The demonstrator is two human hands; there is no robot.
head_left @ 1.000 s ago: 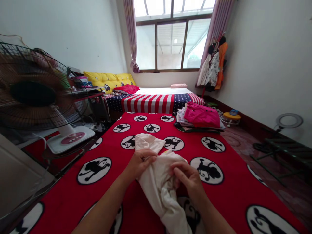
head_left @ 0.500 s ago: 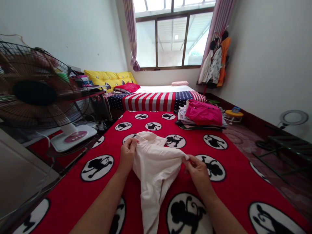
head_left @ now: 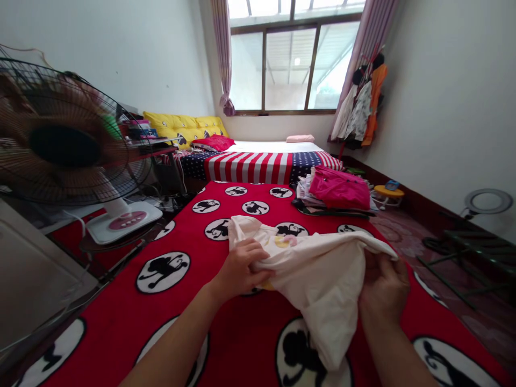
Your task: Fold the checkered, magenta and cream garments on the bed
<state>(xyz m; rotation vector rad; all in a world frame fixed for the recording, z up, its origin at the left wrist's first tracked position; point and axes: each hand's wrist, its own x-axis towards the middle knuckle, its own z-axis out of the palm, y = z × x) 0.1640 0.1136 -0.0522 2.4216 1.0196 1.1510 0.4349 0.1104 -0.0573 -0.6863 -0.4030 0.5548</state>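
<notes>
A white garment point(head_left: 322, 269) with a small yellow and pink print lies bunched over the red blanket point(head_left: 116, 333), which is patterned with black monkeys in white ovals. Its exact cut cannot be made out in these folds. My left hand point(head_left: 245, 263) pinches the cloth near the print, fingers on top and thumb below. On the other side, my right hand point(head_left: 382, 279) grips the upper right edge, its fingers partly hidden under the cloth. Between both hands the top edge is stretched sideways, while a loose corner hangs down toward me.
A stack of folded clothes topped by a bright pink garment point(head_left: 341, 188) lies at the blanket's far right. On the left stands an electric fan point(head_left: 64, 145). A second bed point(head_left: 258, 167) is beyond, with a yellow stool point(head_left: 389, 192) and a ring light point(head_left: 488, 201) to the right.
My right hand has moved right, drawing the garment's edge out with it. My left hand has shifted right and down onto the cloth. The print now shows.
</notes>
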